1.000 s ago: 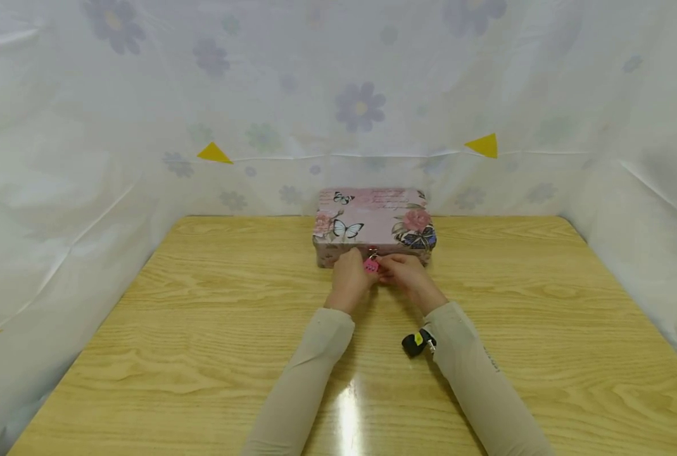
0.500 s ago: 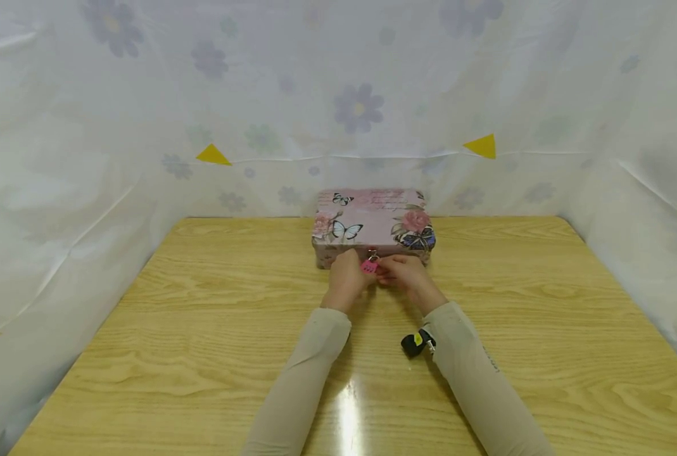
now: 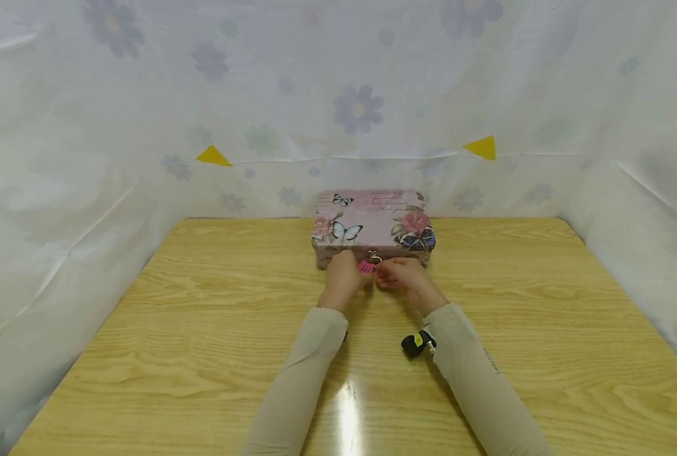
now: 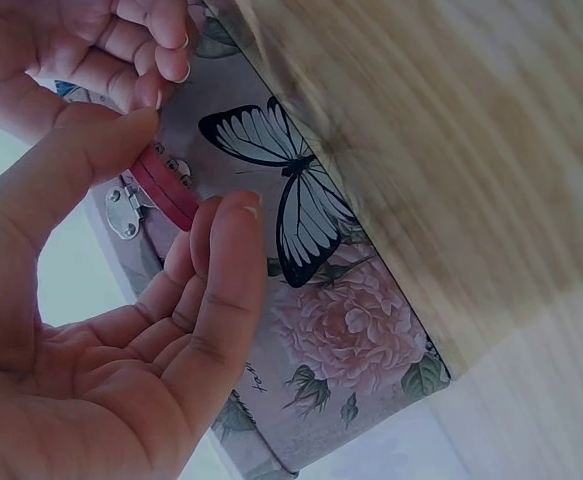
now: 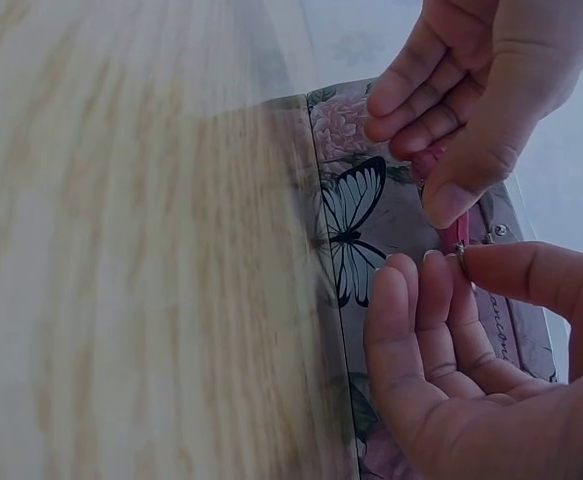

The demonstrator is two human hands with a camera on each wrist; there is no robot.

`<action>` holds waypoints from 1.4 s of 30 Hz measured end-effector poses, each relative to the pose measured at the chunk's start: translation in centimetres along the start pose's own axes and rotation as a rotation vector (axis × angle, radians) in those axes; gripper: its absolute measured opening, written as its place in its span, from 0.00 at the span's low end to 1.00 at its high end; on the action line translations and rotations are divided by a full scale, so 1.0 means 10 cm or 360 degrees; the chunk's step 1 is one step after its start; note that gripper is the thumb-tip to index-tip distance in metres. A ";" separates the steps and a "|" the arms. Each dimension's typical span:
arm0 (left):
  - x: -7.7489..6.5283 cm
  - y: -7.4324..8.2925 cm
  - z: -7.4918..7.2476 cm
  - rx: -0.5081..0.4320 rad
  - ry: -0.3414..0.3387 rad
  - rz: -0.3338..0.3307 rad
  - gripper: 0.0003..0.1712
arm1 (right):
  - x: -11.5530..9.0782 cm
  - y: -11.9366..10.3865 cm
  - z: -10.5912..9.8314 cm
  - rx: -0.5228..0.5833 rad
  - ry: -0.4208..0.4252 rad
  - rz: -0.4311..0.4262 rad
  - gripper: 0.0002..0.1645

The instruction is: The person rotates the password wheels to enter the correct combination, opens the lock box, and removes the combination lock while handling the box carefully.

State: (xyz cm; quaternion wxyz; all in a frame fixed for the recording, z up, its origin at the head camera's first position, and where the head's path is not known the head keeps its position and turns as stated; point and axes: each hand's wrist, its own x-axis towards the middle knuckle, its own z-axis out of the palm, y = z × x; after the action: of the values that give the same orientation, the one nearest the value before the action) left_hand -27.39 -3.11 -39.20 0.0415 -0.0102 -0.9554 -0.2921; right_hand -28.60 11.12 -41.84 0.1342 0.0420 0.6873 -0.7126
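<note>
Behind both hands (image 3: 372,278), half-hidden padlock (image 3: 365,266)

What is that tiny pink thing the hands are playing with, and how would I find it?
Look at the far edge of the wooden table, where a pink box with butterflies and roses sits in the middle. On its front side, at the metal clasp, hangs a small pink padlock, pinched between the left hand and right hand. It is brighter pink than the box and far smaller.

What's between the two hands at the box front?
The pink padlock, hanging at the box clasp; left hand pinches it, right hand touches it. Head view.
</note>
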 end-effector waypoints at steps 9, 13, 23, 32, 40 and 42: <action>0.00 0.00 -0.01 -0.0009 -0.0028 -0.0006 0.25 | -0.02 -0.02 -0.01 0.0006 -0.0051 0.0007 0.10; 0.00 0.01 -0.02 0.0000 -0.0056 -0.0003 0.24 | -0.03 -0.03 -0.03 0.0009 -0.0059 0.0035 0.12; -0.01 0.02 -0.04 -0.0001 -0.0082 0.0050 0.28 | -0.03 -0.09 -0.08 -0.0051 -0.0071 0.0143 0.14; 0.00 0.02 -0.08 0.0009 -0.0156 0.0170 0.17 | -0.03 -0.11 -0.16 -0.0146 -0.0186 0.0153 0.13; 0.00 0.01 -0.14 -0.0046 -0.0266 0.0216 0.15 | -0.03 -0.12 -0.19 -0.0177 -0.0285 0.0034 0.14; 0.01 0.01 -0.15 -0.0060 -0.0284 0.0233 0.15 | -0.04 -0.12 -0.20 -0.0181 -0.0309 -0.0007 0.14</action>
State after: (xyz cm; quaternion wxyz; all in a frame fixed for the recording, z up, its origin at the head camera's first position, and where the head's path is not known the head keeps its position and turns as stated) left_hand -27.33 -3.88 -37.91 -0.0226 -0.1067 -0.9464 -0.3041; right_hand -28.79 13.20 -40.67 0.2008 -0.0364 0.7105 -0.6735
